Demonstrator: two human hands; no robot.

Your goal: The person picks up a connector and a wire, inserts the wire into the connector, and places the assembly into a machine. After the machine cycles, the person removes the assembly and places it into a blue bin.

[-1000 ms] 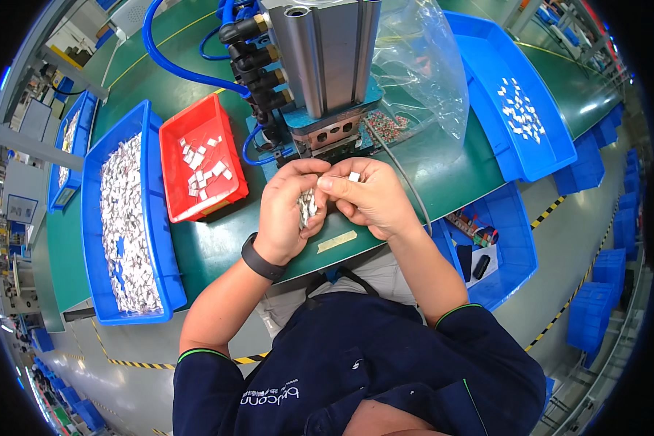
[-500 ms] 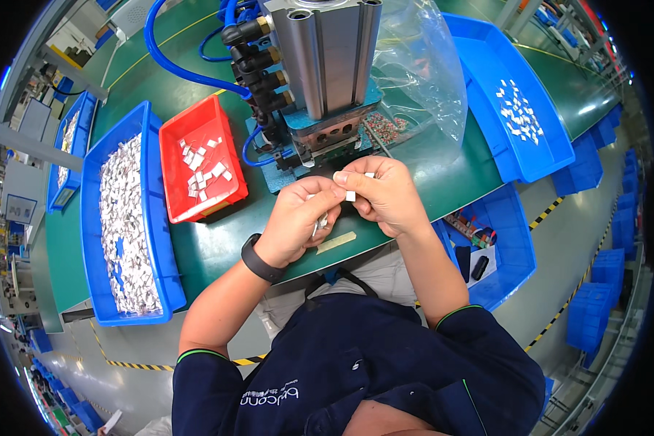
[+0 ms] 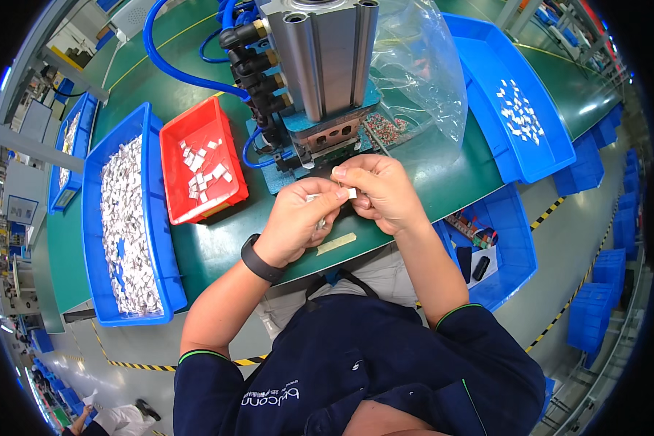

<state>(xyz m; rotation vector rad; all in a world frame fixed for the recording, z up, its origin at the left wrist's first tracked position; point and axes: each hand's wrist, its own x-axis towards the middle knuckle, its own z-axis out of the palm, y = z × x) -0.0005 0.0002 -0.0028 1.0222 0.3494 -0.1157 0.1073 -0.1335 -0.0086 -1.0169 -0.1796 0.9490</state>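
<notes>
My left hand is closed, with a few small white block-like parts in its curled fingers. At its thumb tip, one small white block-like part sticks out toward the other hand. My right hand is closed in a pinch close beside it, thumb against forefinger; what lies in that pinch is too small or hidden to name. Both hands are above the front of the green table, just before a pneumatic press with a metal cylinder and blue base.
On the left stand a red tray with scattered white parts and a blue bin heaped with them. A blue tray on the right holds more. A clear plastic bag lies beside the press. Below the table edge sits another blue bin.
My hands have barely moved. The white part between my right fingers no longer shows, and the one at my left thumb has turned slightly. Part of another person has appeared at lower left.
</notes>
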